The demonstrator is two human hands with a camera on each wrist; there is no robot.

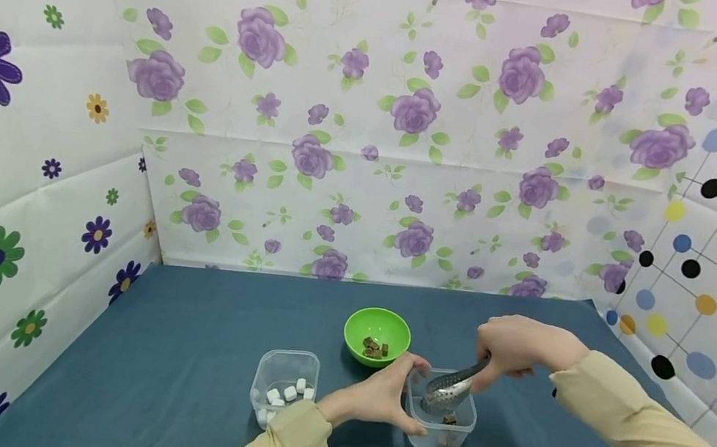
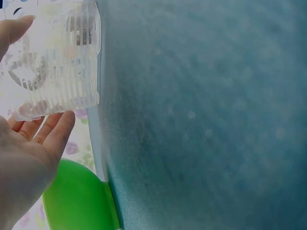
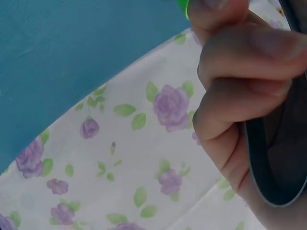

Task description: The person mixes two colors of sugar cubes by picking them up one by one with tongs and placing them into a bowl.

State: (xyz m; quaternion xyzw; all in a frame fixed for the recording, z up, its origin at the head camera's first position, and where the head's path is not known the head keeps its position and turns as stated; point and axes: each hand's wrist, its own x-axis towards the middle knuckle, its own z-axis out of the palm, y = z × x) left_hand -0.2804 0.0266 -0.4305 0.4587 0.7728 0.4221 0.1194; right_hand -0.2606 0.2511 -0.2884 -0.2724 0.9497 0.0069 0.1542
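From where I stand, a round, bright green bowl sits on the dark blue surface, a few small brown cubes inside. Nearer the person and right of the bowl is a clear, squarish plastic container; the left hand, thumb and fingers spread wide, grips it by its sides. The right hand is curled around silver metal tongs, which dip into that container beside brown pieces; whether they pinch one, I can't tell. Left of the bowl, also nearer the person, another clear plastic container holds white cubes
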